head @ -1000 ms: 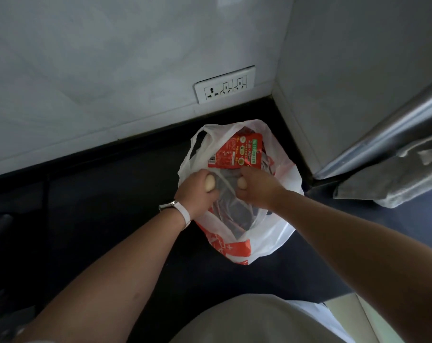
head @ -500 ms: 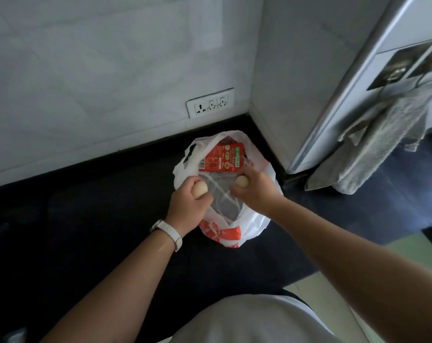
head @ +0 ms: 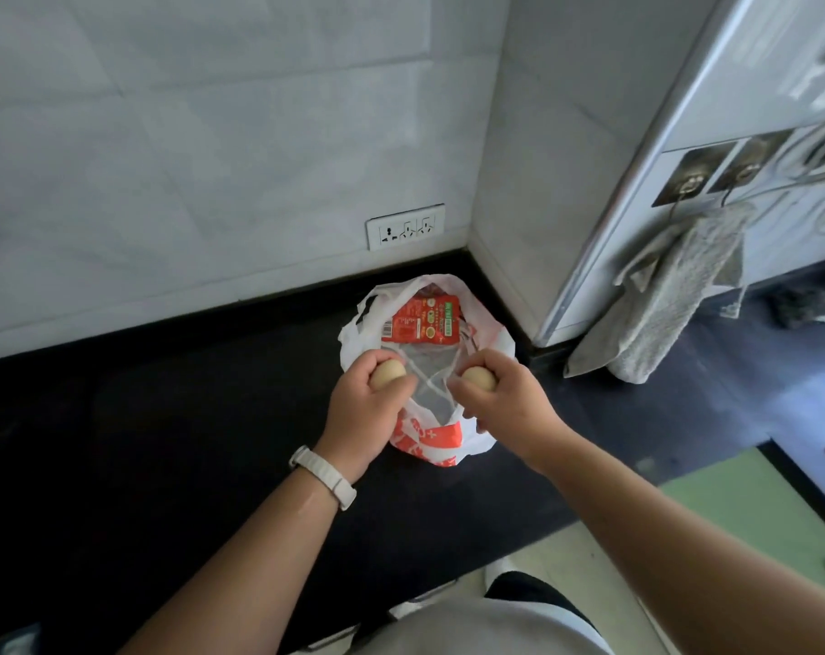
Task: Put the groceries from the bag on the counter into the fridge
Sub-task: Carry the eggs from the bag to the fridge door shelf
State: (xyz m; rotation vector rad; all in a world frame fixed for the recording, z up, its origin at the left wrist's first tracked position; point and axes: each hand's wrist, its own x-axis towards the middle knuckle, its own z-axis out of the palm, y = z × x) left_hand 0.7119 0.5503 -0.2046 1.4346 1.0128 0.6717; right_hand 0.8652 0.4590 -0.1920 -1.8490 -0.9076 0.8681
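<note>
A white and orange plastic bag (head: 476, 434) stands on the black counter (head: 174, 446) near the corner. A red carton (head: 422, 321) lies at the far side of its open mouth, over a clear inner bag (head: 429, 387). My left hand (head: 365, 406) is closed around a pale brown egg (head: 388, 373) just above the bag's left rim. My right hand (head: 500, 399) grips a second egg (head: 477, 376) above the right rim. The fridge (head: 751, 115) rises at the right.
A grey towel (head: 670, 300) hangs from hooks on the fridge's side. A white wall socket (head: 405, 226) sits on the tiled wall behind the bag. A white watch strap is on my left wrist. Pale floor shows at the lower right.
Both hands have risen out of the bag with an egg each and moved slightly apart. The view has swung up and right, showing more of the fridge and towel.
</note>
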